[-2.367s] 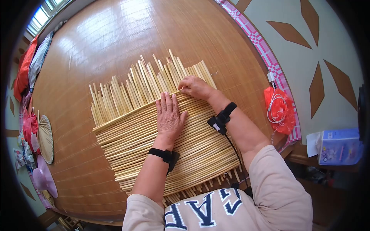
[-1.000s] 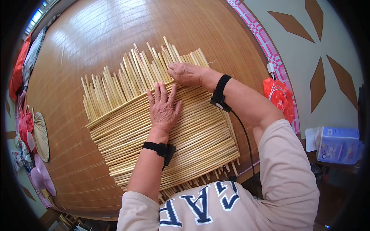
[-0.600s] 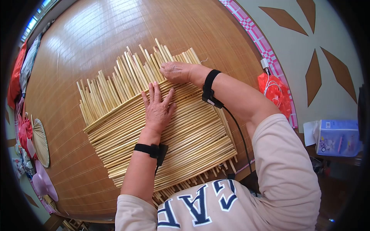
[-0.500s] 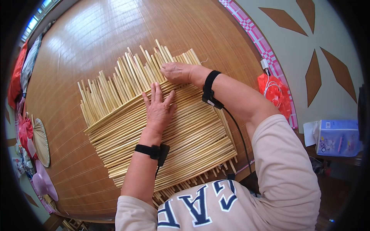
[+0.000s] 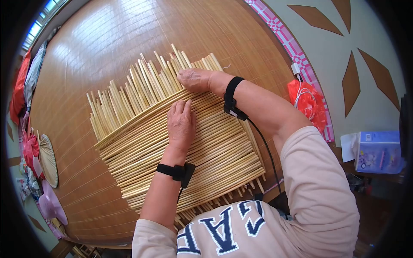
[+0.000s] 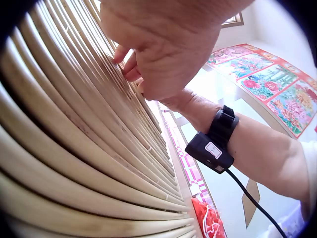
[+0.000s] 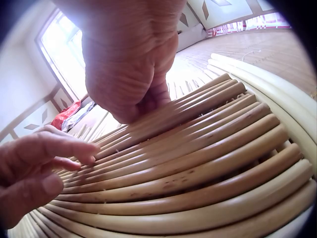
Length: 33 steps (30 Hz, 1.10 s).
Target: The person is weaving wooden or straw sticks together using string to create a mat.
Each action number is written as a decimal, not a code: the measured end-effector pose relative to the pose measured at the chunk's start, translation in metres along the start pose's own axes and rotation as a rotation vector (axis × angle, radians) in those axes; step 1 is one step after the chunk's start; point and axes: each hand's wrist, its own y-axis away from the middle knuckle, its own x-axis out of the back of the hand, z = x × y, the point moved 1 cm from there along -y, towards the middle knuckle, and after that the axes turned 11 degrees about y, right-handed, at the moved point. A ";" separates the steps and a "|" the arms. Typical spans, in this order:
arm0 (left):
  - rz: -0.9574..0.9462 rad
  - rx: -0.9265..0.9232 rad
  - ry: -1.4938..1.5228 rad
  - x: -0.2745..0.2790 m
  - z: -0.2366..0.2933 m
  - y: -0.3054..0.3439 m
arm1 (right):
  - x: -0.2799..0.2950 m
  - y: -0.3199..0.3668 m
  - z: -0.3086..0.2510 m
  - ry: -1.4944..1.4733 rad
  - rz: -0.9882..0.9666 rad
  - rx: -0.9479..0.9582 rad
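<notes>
A mat of pale yellow stalks (image 5: 206, 150) lies in front of me, its upper layer laid side by side across a lower layer whose ends stick out at the far side. My right hand (image 5: 195, 80) curls its fingers over the outermost far stalk (image 5: 142, 115); in the right wrist view its bent fingers reach down behind that edge, and the fingertips are partly hidden. My left hand (image 5: 180, 122) is just nearer to me, fingers loosely bent over the upper stalks. In the right wrist view the left fingers (image 7: 54, 148) are apart from the thumb, holding nothing.
Under the mat is a broad brown woven surface (image 5: 77, 172). A hand fan (image 5: 48, 161) and a pink hat (image 5: 52, 204) lie at the left edge, near red cloth (image 5: 19, 94). On the right are a red plastic bag (image 5: 307, 105) with a white cable and a tissue pack (image 5: 378, 151).
My left hand, earlier spread flat on the stalks by the far edge, has drawn back slightly and bent its fingers. The right hand has shifted left along that edge since the first frame.
</notes>
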 end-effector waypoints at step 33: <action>0.063 0.075 -0.066 0.000 -0.023 -0.037 | -0.003 0.004 0.001 -0.087 0.023 -0.098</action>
